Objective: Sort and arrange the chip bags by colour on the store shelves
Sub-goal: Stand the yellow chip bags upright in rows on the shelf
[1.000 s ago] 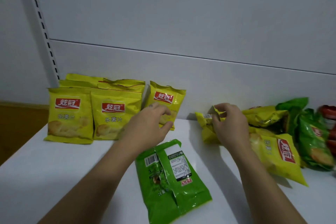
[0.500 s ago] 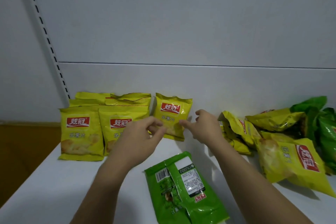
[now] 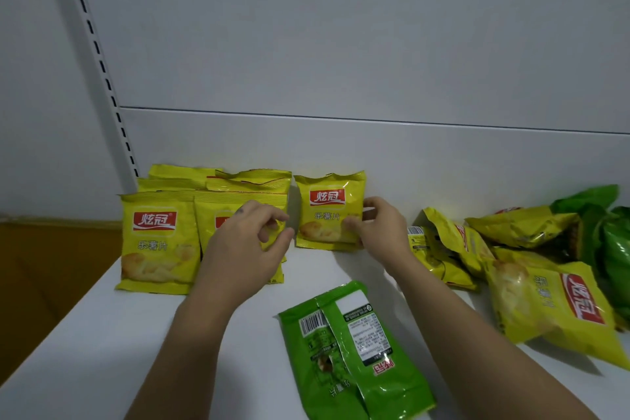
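Observation:
A row of yellow chip bags [image 3: 156,242] stands upright at the back left of the white shelf [image 3: 102,344], with more yellow bags behind them. One more yellow bag [image 3: 324,211] stands alone just right of that row, leaning on the back panel. My right hand [image 3: 378,232] pinches this bag's right edge, thumb on the front. My left hand [image 3: 245,245] hovers in front of the row with loosely curled fingers, holding nothing. A green bag [image 3: 354,355] lies back side up near the front, between my forearms.
A loose pile of yellow bags [image 3: 545,303] lies at the right, with green bags [image 3: 610,239] behind it at the far right. A slotted upright [image 3: 99,54] runs up the back left corner. The shelf's left edge drops off to a brown floor.
My right hand left the pile at the right and moved left to the lone standing yellow bag, now pinching its edge. My left hand drew slightly left, off that bag.

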Demonstrator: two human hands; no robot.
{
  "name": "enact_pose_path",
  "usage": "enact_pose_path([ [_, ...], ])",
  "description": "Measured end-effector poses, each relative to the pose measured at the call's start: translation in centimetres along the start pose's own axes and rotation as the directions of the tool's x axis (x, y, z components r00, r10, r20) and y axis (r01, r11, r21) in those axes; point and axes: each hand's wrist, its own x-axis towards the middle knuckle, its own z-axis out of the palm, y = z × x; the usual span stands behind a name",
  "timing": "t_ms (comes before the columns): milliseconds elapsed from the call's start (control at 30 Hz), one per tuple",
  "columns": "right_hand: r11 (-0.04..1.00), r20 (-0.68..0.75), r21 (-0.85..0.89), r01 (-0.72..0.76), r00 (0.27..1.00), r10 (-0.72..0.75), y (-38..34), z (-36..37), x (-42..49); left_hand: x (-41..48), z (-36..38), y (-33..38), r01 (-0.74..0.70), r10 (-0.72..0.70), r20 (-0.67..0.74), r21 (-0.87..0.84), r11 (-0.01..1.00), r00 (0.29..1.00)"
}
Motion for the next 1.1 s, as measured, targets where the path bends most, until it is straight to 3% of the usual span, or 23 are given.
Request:
enact_pose_path([
  [200, 0.993, -0.011, -0.099, 0.063, 0.998, -0.065, -1.0, 0.6, -0.4, -0.3, 1.0, 0.1, -0.018, 0.018, 0.061, -0.010, 1.000, 0.998],
  [367, 0.998, 0.015, -0.054, 0.033, 0.999, -0.032, -1.1, 0.0, -0.7, -0.6, 1.8, 1.0, -0.055, 0.058, 0.135, -0.025, 0.998, 0.989],
  [533, 0.978, -0.048, -0.194, 0.075, 0.995, -0.086, -1.1, -4.3, -2.1, -0.7, 3.1, 2.9, -0.090, 0.109, 0.236, -0.091, 0.992, 0.966],
  [667, 0.901, -0.173, -0.425, 0.088, 0.969, -0.176, 0.0, -8.7, -3.8, 0.5, 4.6, 4.3, -0.101, 0.099, 0.349, -0.012, 0.995, 0.932],
  [767, 0.840, -0.262, -0.542, 0.027, 0.944, -0.200, 1.4, -9.8, -4.6, 1.4, 5.5, 5.2, -0.093, 0.073, 0.316, 0.048, 0.994, 0.946],
  [900, 0.768, -0.276, -0.638, 0.058, 0.914, -0.298, 3.0, -9.7, -4.9, 2.4, 6.1, 5.7, -0.051, 0.028, 0.328, 0.061, 0.997, 0.944],
  [1033, 0.596, -0.217, -0.801, -0.055, 0.955, -0.204, 4.2, -10.7, -4.9, 2.0, 6.7, 5.7, -0.001, 0.016, 0.356, -0.040, 0.999, 0.934],
  [1100, 0.568, -0.212, -0.819, -0.076, 0.961, -0.178, 4.4, -11.1, -4.9, 1.5, 6.6, 5.5, -0.001, 0.023, 0.349, -0.061, 0.998, 0.937],
])
